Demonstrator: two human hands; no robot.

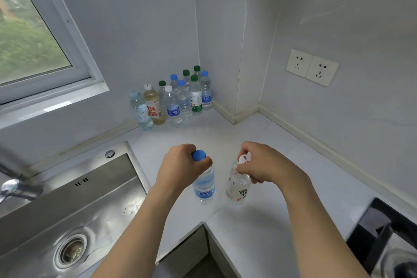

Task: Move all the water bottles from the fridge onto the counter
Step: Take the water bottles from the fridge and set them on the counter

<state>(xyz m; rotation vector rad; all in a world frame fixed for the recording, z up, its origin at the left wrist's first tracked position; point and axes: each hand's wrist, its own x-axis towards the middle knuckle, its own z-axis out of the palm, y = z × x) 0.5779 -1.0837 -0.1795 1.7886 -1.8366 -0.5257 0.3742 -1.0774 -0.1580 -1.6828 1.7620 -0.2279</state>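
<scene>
White stone makes up the L-shaped surface (259, 228) that wraps the corner in front of you, running from 12 o'clock down toward 5 o'clock. Set into it at 8 o'clock is the stainless steel sink (74, 207), with its drain (71, 251) at the lower left and the faucet (15, 187) reaching in from 9 o'clock. At 10 o'clock the window (29, 36) shows greenery outside. At 4 o'clock a dark stove edge (383, 228) cuts into the frame.

Back at 12 o'clock, tucked into the wall corner, stands the cluster of bottles (178, 97), all upright and packed close, with green, blue and white caps; one at its left holds yellowish liquid behind a red-lettered label.

At 2 o'clock a double wall socket (312, 67) sits on the tiles.

Your left hand (178, 165) is clenched round the neck of the blue-capped bottle (204, 187), fingers curled just beneath the cap. That bottle stands upright on the surface near its inner corner, at the centre of your view. Your right hand (264, 165) pinches the top of the white-capped bottle (238, 189), thumb and fingers wrapped at the cap. It is upright too, just to the 3 o'clock side of the blue-capped one, close but apart. Whether either base fully rests on the surface, you cannot tell.
</scene>
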